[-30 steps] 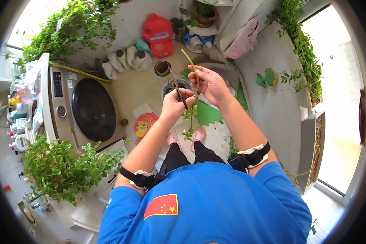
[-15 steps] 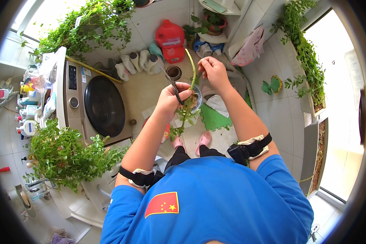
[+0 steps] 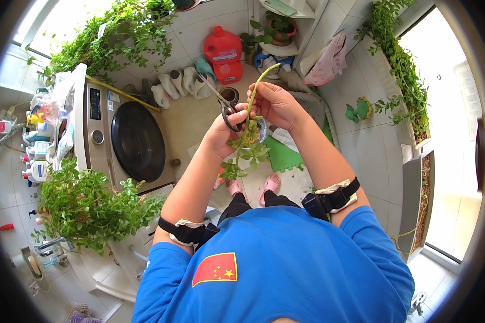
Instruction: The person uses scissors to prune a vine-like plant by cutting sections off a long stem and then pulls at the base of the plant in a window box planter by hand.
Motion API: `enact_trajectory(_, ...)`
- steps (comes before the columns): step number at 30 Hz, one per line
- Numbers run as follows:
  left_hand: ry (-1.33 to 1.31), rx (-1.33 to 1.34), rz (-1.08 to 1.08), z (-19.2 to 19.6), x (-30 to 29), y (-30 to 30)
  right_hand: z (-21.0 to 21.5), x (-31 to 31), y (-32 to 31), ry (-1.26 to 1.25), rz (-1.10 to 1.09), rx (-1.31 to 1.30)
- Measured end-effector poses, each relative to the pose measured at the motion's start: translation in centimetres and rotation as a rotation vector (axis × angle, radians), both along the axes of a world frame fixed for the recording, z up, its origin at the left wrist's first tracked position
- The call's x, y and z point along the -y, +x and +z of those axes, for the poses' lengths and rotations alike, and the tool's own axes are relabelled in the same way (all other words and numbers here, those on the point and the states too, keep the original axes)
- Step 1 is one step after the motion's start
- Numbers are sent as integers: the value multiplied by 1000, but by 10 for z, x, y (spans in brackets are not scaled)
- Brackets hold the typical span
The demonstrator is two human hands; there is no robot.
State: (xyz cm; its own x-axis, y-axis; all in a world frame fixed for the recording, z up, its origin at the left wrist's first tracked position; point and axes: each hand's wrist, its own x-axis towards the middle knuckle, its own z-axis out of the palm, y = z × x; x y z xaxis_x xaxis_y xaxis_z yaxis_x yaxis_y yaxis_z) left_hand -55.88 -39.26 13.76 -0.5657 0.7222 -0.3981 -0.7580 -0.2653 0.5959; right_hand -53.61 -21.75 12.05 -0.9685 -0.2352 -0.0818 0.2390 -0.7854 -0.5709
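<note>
A long green plant cutting (image 3: 259, 81) slants up between my hands, its bare stem at the top and its leaves hanging below. My right hand (image 3: 275, 106) is closed on the upper stem in a pinch. With its fingers curled, my left hand (image 3: 221, 134) grips a pair of scissors (image 3: 222, 100) by the dark handles, the blades pointing up and left. The same hand's fingertips meet the lower stem, above the leaves. Partly hidden behind the leaves is a clear cup (image 3: 262, 131) with brownish contents.
A brown pot (image 3: 229, 95) stands beyond my hands, near white bottles (image 3: 177, 82) and a red jug (image 3: 223, 54). At left is a washing machine (image 3: 101, 113) with a leafy plant (image 3: 94, 207) nearby. A green mat (image 3: 284, 156) lies on the floor. Trailing plants (image 3: 402, 75) hang at right.
My right hand has moved left and down from beside the stem and taken hold of it. The stem now leans further right. The scissors have turned, with the blades more in view.
</note>
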Motion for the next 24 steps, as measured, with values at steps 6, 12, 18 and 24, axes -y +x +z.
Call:
enact_trajectory(6, 59, 24, -14, -5, 8, -1, 1, 7, -2, 342, -153, -23)
enact_trajectory(12, 115, 1, 48, 2, 12, -2, 19, 17, 2, 681, -218, -55)
enact_trajectory(18, -50, -103, 104, -5, 11, -3, 14, 33, -2, 968, -296, -153)
enact_trajectory(24, -67, -123, 104, -3, 15, -3, 11, 37, -2, 1167, -445, -228)
